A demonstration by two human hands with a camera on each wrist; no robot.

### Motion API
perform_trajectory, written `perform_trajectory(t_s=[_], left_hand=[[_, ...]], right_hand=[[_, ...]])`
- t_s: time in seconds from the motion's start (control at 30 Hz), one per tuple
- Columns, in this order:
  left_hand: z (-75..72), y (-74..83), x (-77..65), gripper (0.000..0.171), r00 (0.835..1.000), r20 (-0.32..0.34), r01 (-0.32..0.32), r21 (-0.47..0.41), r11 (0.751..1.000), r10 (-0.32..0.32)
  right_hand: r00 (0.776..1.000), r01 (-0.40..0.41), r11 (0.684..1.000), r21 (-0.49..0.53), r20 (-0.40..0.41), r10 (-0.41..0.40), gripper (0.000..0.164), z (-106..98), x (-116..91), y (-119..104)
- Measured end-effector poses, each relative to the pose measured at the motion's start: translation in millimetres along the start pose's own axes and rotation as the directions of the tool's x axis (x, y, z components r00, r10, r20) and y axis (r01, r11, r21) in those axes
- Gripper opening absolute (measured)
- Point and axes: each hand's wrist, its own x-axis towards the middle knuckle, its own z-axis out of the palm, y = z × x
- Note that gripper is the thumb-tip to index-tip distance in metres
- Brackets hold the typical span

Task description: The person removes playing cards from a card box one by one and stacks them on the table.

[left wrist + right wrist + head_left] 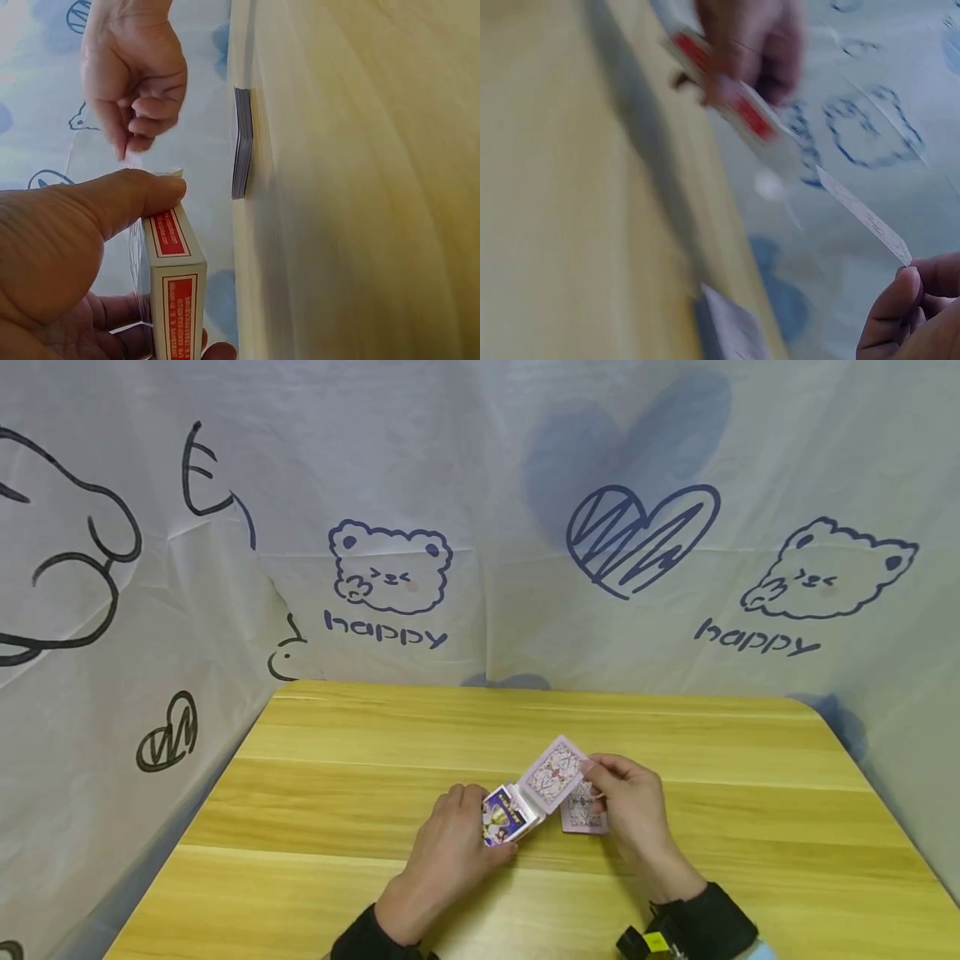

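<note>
My left hand (pixel 452 837) grips a small card box (pixel 504 816) just above the table, thumb along one side and fingers round the other. In the left wrist view the box (pixel 176 292) shows white sides with red printed panels. Between thumb and fingers, my right hand (pixel 636 797) pinches a playing card (pixel 555 774) with a pink patterned back. That card (pixel 866 216) is tilted beside the box's end; whether it touches the box I cannot tell. Below it, a stack of playing cards (pixel 582 810) lies on the table, partly hidden by the right hand and the held card.
A wood-grain table (pixel 315 777) spreads under both hands. Behind and beside it hangs a white cloth (pixel 487 468) with drawn hearts, bear faces and writing. A dark cuff with a small black and yellow device (pixel 645 941) surrounds the right wrist.
</note>
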Motion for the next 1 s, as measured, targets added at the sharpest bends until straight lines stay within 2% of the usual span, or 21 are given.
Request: perform_trajectory(t_s=[0.13,0.27,0.37,0.5,0.63,0.77,1.0], left_hand=[[-1.9,-0.6,0.5,0.075,1.0,0.01,0.007,0.0,1.0,-0.007],[-3.0,-0.6,1.4,0.075,1.0,0.014,0.016,-0.005,1.0,-0.016],[-3.2,-0.7,2.0,0.074,1.0,0.021,0.021,-0.009,1.0,-0.021],[-3.6,-1.8,2.5,0.073,0.999,0.036,0.028,-0.005,1.0,-0.028],[-3.2,-2.7,2.8,0.072,0.999,0.042,0.026,0.003,1.0,-0.026],[-2.6,-3.2,2.6,0.073,0.999,0.045,0.023,0.003,1.0,-0.023],[-1.1,-2.9,2.4,0.073,0.998,0.05,0.026,0.0,1.0,-0.026]], right_hand=[[1.0,0.0,0.999,-0.036,0.0,0.0,0.031,-25.2,14.1,-9.9],[0.997,0.007,0.988,-0.154,0.075,0.005,0.033,-45.1,28.4,-8.9],[0.988,0.028,0.961,-0.274,0.155,0.015,0.032,-52.6,37.8,-3.5],[0.971,0.059,0.916,-0.397,0.238,0.041,0.029,-56.1,48.1,3.3],[0.955,0.057,0.897,-0.439,0.285,0.079,0.029,-56.2,55.6,7.2],[0.948,0.059,0.887,-0.459,0.305,0.095,0.03,-52.1,60.4,10.0],[0.955,0.008,0.897,-0.442,0.269,0.124,0.027,-43.0,63.4,17.2]])
